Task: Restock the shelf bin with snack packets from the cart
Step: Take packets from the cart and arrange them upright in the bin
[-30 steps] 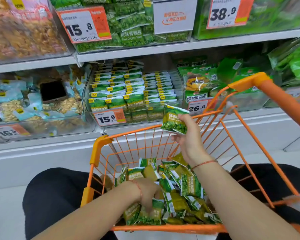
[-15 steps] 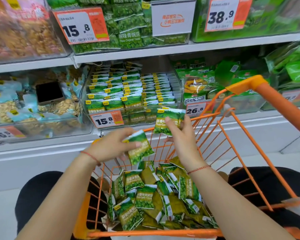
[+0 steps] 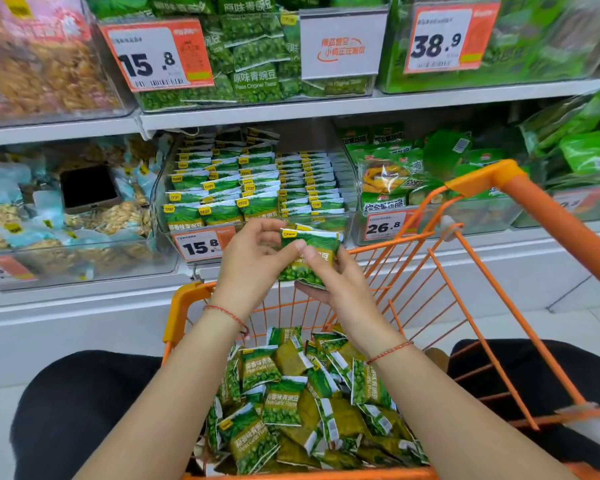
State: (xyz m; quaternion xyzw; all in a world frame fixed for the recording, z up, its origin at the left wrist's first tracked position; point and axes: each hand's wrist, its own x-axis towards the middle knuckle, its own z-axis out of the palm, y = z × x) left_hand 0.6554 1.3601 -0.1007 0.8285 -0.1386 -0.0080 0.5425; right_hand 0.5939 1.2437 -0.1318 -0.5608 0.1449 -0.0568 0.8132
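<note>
Both my left hand (image 3: 253,251) and right hand (image 3: 329,271) pinch green pea snack packets (image 3: 309,254); I square them upright, then slot into the clear plastic shelf bin (image 3: 257,188).

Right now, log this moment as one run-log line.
step: stacking packets | left hand: on held packets | right hand: grips held packets | cart: many packets left | shelf bin: partly filled

One head-worn wide-angle camera is looking forward and down from close above the orange wire shopping cart (image 3: 440,271), facing the clear plastic shelf bins (image 3: 352,188) just beyond.
</note>
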